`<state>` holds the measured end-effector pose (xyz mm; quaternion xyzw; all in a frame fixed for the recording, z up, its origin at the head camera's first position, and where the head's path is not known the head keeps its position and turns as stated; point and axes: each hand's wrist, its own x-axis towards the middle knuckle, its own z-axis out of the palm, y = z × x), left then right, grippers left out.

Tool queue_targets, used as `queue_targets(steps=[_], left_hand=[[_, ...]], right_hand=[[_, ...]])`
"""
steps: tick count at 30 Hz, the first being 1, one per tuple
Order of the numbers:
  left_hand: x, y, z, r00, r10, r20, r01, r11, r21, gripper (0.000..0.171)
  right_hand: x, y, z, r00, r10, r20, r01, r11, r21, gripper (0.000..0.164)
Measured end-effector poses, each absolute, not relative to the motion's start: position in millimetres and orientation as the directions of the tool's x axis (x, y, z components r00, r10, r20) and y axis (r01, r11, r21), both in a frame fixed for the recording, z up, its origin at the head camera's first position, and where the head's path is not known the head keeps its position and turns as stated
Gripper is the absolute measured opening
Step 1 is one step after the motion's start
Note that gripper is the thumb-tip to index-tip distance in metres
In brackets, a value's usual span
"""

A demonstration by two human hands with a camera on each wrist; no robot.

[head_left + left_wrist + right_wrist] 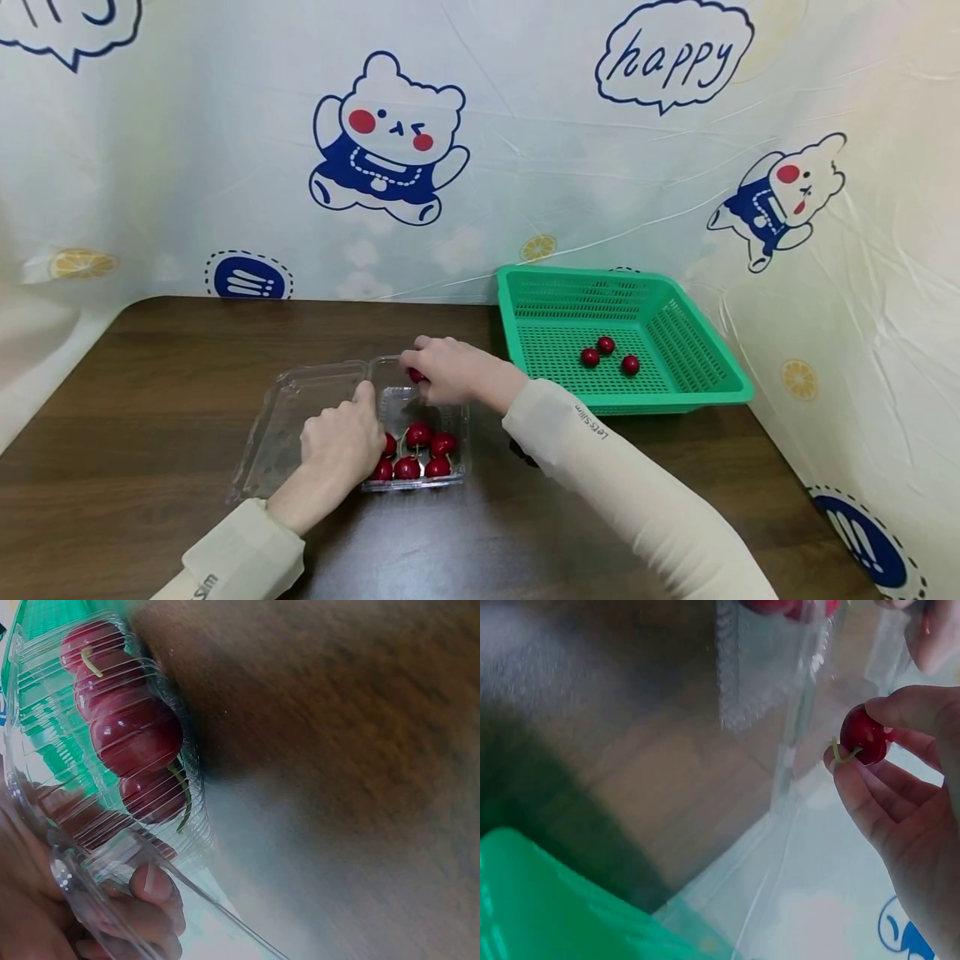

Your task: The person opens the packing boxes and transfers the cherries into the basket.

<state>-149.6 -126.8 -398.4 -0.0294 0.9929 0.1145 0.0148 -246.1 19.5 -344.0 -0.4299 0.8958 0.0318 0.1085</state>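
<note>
Table [172, 408]; cherry [866, 735] (stemmed) in right grip [452, 371].

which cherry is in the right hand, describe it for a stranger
On the brown table, left of the green basket, lies an open clear box. Over its far end, the right hand pinches a glossy red cherry with a curved green stem. Boxed cherries and basket cherries look similar, but only this one is held.

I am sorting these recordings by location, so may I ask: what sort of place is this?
Probably a tabletop work area set up for recording, though the room beyond is not visible. A cartoon-printed sheet backs a dark wood-grain table that bears a green perforated basket and a clear clamshell container.
</note>
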Motion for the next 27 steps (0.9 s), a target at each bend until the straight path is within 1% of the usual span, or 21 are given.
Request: queue_targets(steps=[5,13,17,23,27], left_hand=[[-149.1,-126.4,-398.5,-0.998,-0.054,-0.028,-0.059,0.971,0.233,0.019],[-148.8,-126.6,-400.4,-0.998,-0.058,-0.006,-0.057,0.970,0.238,0.016],[-148.5,-126.7,-400.3,-0.998,-0.057,-0.004,-0.056,0.969,0.240,0.016],[-148.5,-126.9,-399.7,-0.999,-0.053,-0.002,-0.052,0.969,0.241,0.016],[-148.5,-127.3,-399.6,-0.999,-0.053,-0.009,-0.053,0.970,0.237,0.017]], right_hand=[[-251.2,26.9,-334.0,-0.630,-0.750,-0.202,-0.759,0.650,-0.047,0.033],[-256.5,36.4,-324.2,-0.650,-0.739,-0.176,-0.748,0.663,-0.020,0.030],[-258.1,40.2,-321.5,-0.655,-0.738,-0.162,-0.744,0.667,-0.029,0.028],[-261.8,47.9,-315.4,-0.674,-0.725,-0.145,-0.727,0.685,-0.043,0.031],[-264.1,51.6,-312.2,-0.683,-0.717,-0.137,-0.721,0.693,-0.030,0.030]])
